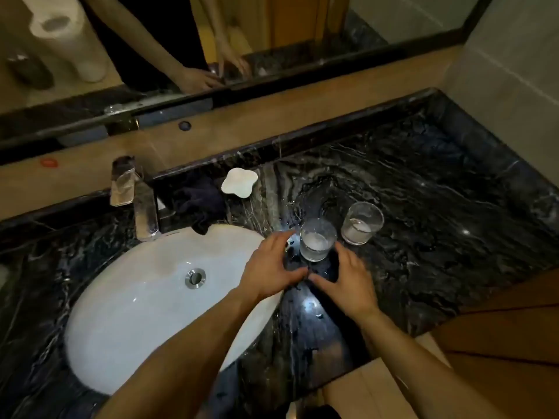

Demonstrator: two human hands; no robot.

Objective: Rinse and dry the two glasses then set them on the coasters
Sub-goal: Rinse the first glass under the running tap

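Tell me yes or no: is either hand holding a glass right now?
No: both glasses stand on the counter, and the left hand and right hand are open, short of the nearer one.

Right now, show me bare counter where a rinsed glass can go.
Bare marble lies right of the far glass, toward the wall. It is crowded around the near glass, with left hand and right hand beside it.

Sink (pixel 127 313) set into the countertop (pixel 423 237) at left, faucet (pixel 142 204) placed at its far edge, cloth (pixel 196 201) and dish (pixel 239 182) laid right of the faucet, two glasses stood right of the sink, near glass (pixel 317 240) left of far glass (pixel 361 223), mirror (pixel 211 40) mounted behind.
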